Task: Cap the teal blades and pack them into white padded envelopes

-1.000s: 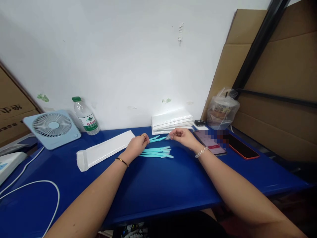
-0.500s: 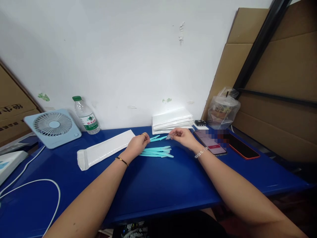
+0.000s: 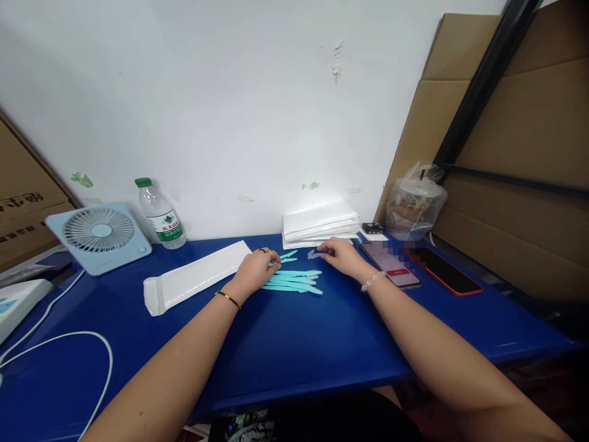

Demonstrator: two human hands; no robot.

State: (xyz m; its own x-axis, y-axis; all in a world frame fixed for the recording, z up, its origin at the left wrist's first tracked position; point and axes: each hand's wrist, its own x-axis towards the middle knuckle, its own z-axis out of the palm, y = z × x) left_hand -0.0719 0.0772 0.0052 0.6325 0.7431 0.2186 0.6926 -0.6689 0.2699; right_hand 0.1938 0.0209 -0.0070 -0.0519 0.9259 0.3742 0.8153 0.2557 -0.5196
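Left hand [image 3: 256, 270]: palm down, fingers curled, thumb pressed in; pinched nearly closed on the upper turquoise sticks [image 3: 289, 253], how many gripped cannot tell.
Left arm: in from lower left, forearm sloping up and inward; dark bracelet [image 3: 227, 299] at wrist.
Right hand [image 3: 339, 253]: fingertips together, pinching a small clear plastic piece [image 3: 315, 254], apart from the stick tips.
Right arm: in from lower right, elbow bent, forearm angled inward; beaded bracelet [image 3: 373, 281].
Lower turquoise sticks [image 3: 299, 272]: loose fan on the bench [image 3: 313, 356], rear ends hidden by left hand, tips pointing right.
Bench edges: near edge passes below the forearms, well apart from both hands; far edge meets the white wall [image 3: 230, 123].
Room in front: widest stretch of blue surface, between forearms, sticks to near edge.
Room behind: tight; stack of white pouches [image 3: 319, 224] just behind the right hand.
Left side: white pouch [image 3: 197, 276] right beside left hand; bottle [image 3: 164, 224] and fan [image 3: 99, 236] farther off.
Right side: lit phone [image 3: 391, 265] near right wrist, orange-edged phone [image 3: 453, 274] beyond.
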